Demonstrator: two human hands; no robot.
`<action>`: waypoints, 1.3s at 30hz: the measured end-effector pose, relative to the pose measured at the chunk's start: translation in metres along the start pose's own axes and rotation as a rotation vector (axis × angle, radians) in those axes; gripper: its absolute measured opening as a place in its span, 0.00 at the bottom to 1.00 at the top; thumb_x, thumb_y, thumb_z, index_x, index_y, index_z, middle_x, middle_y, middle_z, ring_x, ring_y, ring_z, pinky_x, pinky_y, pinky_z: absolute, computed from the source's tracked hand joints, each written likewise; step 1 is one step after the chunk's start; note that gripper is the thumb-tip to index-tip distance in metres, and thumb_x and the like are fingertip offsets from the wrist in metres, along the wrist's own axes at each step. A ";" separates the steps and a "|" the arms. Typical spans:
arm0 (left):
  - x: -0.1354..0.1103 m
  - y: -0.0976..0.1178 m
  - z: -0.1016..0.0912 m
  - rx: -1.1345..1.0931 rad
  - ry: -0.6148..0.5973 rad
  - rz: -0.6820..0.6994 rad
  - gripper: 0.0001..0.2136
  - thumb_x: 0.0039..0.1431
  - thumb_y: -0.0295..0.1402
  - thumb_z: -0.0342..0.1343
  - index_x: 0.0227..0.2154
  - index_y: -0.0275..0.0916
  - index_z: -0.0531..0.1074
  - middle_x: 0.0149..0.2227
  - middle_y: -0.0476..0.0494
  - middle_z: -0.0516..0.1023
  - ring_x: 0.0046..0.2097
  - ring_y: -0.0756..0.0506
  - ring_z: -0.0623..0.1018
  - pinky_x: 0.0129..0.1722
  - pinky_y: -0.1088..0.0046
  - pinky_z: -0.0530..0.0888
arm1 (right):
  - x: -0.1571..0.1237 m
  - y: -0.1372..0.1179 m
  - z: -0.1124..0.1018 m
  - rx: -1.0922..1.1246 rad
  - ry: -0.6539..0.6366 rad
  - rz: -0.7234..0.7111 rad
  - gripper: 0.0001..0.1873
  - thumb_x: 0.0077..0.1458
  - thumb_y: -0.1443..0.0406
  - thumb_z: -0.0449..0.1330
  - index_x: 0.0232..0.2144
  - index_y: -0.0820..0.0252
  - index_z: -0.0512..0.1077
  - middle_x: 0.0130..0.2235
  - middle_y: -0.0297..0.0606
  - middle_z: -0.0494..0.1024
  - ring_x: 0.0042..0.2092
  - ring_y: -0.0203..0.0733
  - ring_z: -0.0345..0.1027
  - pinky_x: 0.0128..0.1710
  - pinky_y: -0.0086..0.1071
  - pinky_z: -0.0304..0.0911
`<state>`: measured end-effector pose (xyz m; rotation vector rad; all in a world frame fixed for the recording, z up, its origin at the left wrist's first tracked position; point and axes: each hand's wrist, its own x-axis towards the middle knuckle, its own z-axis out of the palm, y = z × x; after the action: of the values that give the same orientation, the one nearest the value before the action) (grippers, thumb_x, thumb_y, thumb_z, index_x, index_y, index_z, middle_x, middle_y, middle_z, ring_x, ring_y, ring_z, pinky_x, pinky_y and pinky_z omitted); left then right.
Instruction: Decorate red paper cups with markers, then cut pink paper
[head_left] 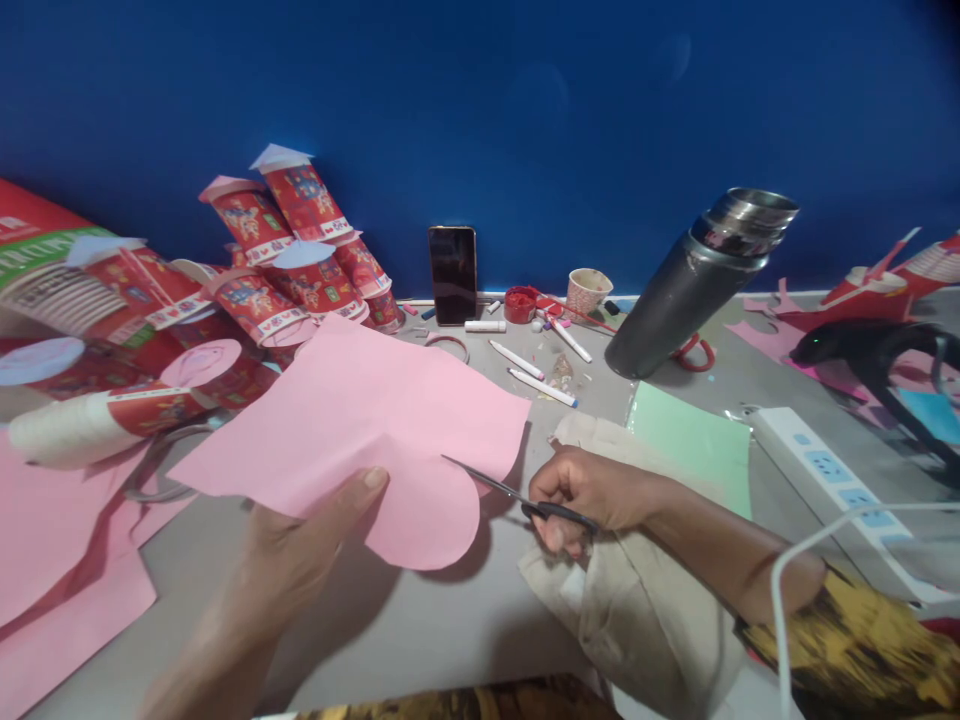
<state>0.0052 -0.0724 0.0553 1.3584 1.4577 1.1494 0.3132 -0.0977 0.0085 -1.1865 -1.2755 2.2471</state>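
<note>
A large sheet of pink paper [360, 390] is held above the table, its lower right part cut into a rounded lobe. My left hand [322, 540] grips its lower edge, thumb on top and fingers hidden underneath. In my right hand [574, 505] is a pair of scissors [517, 495] with dark handles, fingers wrapped round the loops. The blades point left into the paper, at the inner end of the cut beside the lobe. Below my right hand lies a beige cloth [637, 610].
Red paper cups [255, 215] with paper tops are piled at left, near more pink paper [60, 570]. A phone [453, 275] leans on the blue wall behind scattered markers [517, 360]. At right are a dark flask [690, 290], green paper [697, 440] and a power strip [832, 490].
</note>
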 end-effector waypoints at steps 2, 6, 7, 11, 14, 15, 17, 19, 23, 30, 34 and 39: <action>-0.002 0.003 -0.001 -0.044 -0.056 -0.012 0.22 0.52 0.47 0.73 0.49 0.45 0.85 0.42 0.40 0.90 0.61 0.27 0.83 0.65 0.46 0.79 | 0.000 0.000 0.000 -0.001 -0.001 0.000 0.35 0.33 0.43 0.86 0.27 0.64 0.78 0.24 0.34 0.81 0.20 0.29 0.70 0.19 0.21 0.67; -0.003 0.008 -0.004 -0.041 -0.072 0.019 0.18 0.55 0.43 0.73 0.48 0.45 0.86 0.40 0.42 0.90 0.62 0.29 0.83 0.67 0.48 0.78 | 0.000 0.001 0.000 -0.001 0.012 -0.001 0.35 0.33 0.43 0.86 0.26 0.64 0.78 0.23 0.33 0.81 0.21 0.31 0.71 0.20 0.21 0.68; -0.001 0.009 -0.005 -0.033 -0.085 0.029 0.18 0.55 0.43 0.73 0.48 0.45 0.86 0.40 0.42 0.90 0.62 0.29 0.83 0.67 0.49 0.79 | 0.000 0.001 0.001 0.001 0.015 -0.005 0.35 0.33 0.43 0.86 0.26 0.64 0.78 0.23 0.34 0.81 0.21 0.31 0.71 0.20 0.21 0.67; 0.004 0.010 -0.009 -0.012 -0.131 0.048 0.21 0.52 0.43 0.75 0.48 0.44 0.86 0.41 0.42 0.91 0.61 0.28 0.84 0.67 0.50 0.78 | 0.000 0.000 0.000 0.014 -0.003 -0.006 0.34 0.33 0.44 0.86 0.27 0.64 0.78 0.23 0.33 0.81 0.20 0.31 0.70 0.20 0.21 0.66; 0.005 0.013 -0.009 0.005 -0.135 0.063 0.21 0.53 0.43 0.75 0.49 0.43 0.86 0.41 0.42 0.91 0.58 0.28 0.85 0.64 0.51 0.81 | 0.001 0.001 0.000 0.007 -0.020 -0.013 0.35 0.33 0.44 0.86 0.27 0.64 0.78 0.23 0.31 0.79 0.20 0.29 0.69 0.20 0.20 0.66; 0.005 0.015 -0.008 0.022 -0.138 0.075 0.20 0.54 0.43 0.74 0.49 0.42 0.86 0.40 0.42 0.91 0.58 0.28 0.86 0.63 0.51 0.82 | 0.001 0.001 0.000 -0.003 -0.022 -0.020 0.35 0.34 0.43 0.86 0.27 0.64 0.78 0.22 0.31 0.79 0.20 0.29 0.68 0.20 0.20 0.66; 0.004 0.019 -0.006 0.059 -0.144 0.093 0.20 0.55 0.45 0.73 0.49 0.43 0.85 0.40 0.43 0.91 0.58 0.28 0.85 0.64 0.51 0.81 | 0.002 0.002 -0.001 -0.015 -0.026 -0.026 0.35 0.34 0.43 0.86 0.27 0.64 0.78 0.22 0.30 0.78 0.20 0.29 0.69 0.20 0.20 0.67; 0.004 0.023 -0.004 0.067 -0.153 0.095 0.21 0.54 0.46 0.73 0.49 0.44 0.85 0.40 0.44 0.91 0.59 0.28 0.85 0.64 0.52 0.80 | 0.004 0.003 -0.001 0.000 -0.020 -0.027 0.35 0.33 0.43 0.86 0.27 0.64 0.78 0.22 0.31 0.79 0.20 0.29 0.69 0.19 0.20 0.68; 0.006 0.030 -0.002 0.027 -0.188 0.084 0.20 0.54 0.46 0.73 0.49 0.46 0.85 0.39 0.45 0.91 0.56 0.30 0.86 0.61 0.54 0.82 | 0.006 0.003 0.000 0.019 0.015 -0.039 0.35 0.31 0.43 0.86 0.26 0.64 0.78 0.22 0.32 0.80 0.20 0.30 0.70 0.18 0.20 0.67; 0.013 0.035 -0.003 0.050 -0.186 0.063 0.16 0.52 0.49 0.74 0.40 0.48 0.85 0.35 0.46 0.89 0.53 0.29 0.86 0.64 0.52 0.79 | 0.005 0.000 0.002 0.031 0.016 -0.044 0.35 0.31 0.44 0.86 0.24 0.63 0.76 0.21 0.31 0.78 0.20 0.31 0.70 0.18 0.20 0.64; 0.023 0.033 -0.008 0.069 -0.302 0.042 0.17 0.50 0.49 0.74 0.38 0.46 0.86 0.38 0.42 0.90 0.50 0.30 0.87 0.56 0.55 0.84 | 0.004 0.000 0.002 0.029 -0.010 -0.047 0.35 0.33 0.43 0.86 0.24 0.63 0.76 0.21 0.31 0.78 0.20 0.31 0.69 0.18 0.21 0.66; 0.032 0.035 -0.012 0.074 -0.351 0.054 0.16 0.52 0.49 0.72 0.39 0.46 0.88 0.41 0.39 0.91 0.47 0.30 0.88 0.48 0.56 0.86 | 0.004 0.000 0.000 0.034 -0.038 -0.053 0.34 0.35 0.44 0.86 0.25 0.63 0.76 0.20 0.30 0.76 0.20 0.31 0.69 0.18 0.21 0.65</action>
<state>-0.0001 -0.0418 0.0922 1.5694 1.2253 0.8434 0.3109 -0.0952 0.0065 -1.0900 -1.2619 2.2544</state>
